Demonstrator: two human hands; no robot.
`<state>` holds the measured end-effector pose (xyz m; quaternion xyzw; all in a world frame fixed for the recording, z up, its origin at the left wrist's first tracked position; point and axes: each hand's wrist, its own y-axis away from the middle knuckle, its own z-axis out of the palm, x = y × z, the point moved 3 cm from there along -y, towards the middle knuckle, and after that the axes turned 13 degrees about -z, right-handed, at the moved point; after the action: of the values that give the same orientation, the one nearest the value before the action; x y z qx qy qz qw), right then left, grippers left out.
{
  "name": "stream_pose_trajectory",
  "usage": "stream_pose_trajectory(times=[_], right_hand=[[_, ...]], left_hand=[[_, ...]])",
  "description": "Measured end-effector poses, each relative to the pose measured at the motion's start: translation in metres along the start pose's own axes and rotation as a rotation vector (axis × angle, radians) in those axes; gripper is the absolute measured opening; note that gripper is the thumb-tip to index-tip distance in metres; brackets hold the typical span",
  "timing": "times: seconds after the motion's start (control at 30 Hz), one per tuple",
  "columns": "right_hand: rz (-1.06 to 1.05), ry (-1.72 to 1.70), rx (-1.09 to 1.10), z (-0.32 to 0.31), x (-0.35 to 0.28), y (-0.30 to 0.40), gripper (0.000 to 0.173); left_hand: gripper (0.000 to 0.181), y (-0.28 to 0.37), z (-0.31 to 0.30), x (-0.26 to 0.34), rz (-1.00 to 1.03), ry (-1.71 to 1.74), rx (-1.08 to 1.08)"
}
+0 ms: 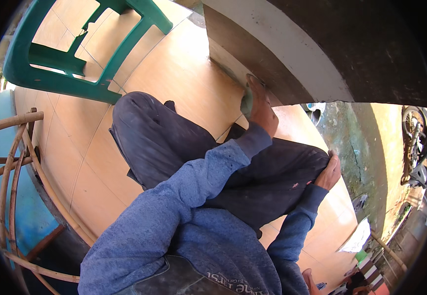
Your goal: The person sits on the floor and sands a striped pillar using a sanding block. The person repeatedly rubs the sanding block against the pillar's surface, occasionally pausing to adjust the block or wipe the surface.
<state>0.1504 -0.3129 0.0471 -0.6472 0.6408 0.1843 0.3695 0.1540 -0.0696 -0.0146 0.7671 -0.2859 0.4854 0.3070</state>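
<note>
My left hand [263,107] reaches forward to the foot of a wall [232,51], fingers stretched along its base. Under its palm shows part of a pale green item [247,104], perhaps a sponge or cloth. The hand covers most of it. My right hand [328,176] rests over my right knee [315,156]; some of its fingers are hidden behind the knee. I sit with bent legs in dark trousers [169,136] on an orange tile floor [95,158].
A green plastic chair [125,62] stands at the front left. Bamboo railings [47,180] curve along the left side. The wall's dark upper part [364,48] rises at the top right. Beyond the floor edge lie mossy concrete [353,147], a motorcycle [416,147] and a white bag [357,236].
</note>
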Motion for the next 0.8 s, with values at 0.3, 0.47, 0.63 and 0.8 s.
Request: stream_pose_trajectory(times=[0.3, 0.47, 0.63, 0.8], right_hand=[[0.025, -0.089, 0.032, 0.007, 0.003, 0.0, 0.035], [-0.006, -0.114, 0.08, -0.005, 0.013, 0.005, 0.031], [-0.033, -0.16, 0.093, 0.003, 0.001, 0.004, 0.028], [-0.02, -0.1, 0.112, -0.002, 0.012, 0.002, 0.026]], left_hand=[[0.088, -0.009, 0.005, -0.022, -0.121, -0.054, -0.071], [0.078, -0.008, 0.015, -0.006, -0.179, -0.618, -0.223], [0.072, -0.129, -0.054, -0.088, -0.169, 0.044, -0.104], [0.069, -0.009, 0.007, -0.017, -0.006, -0.338, -0.053]])
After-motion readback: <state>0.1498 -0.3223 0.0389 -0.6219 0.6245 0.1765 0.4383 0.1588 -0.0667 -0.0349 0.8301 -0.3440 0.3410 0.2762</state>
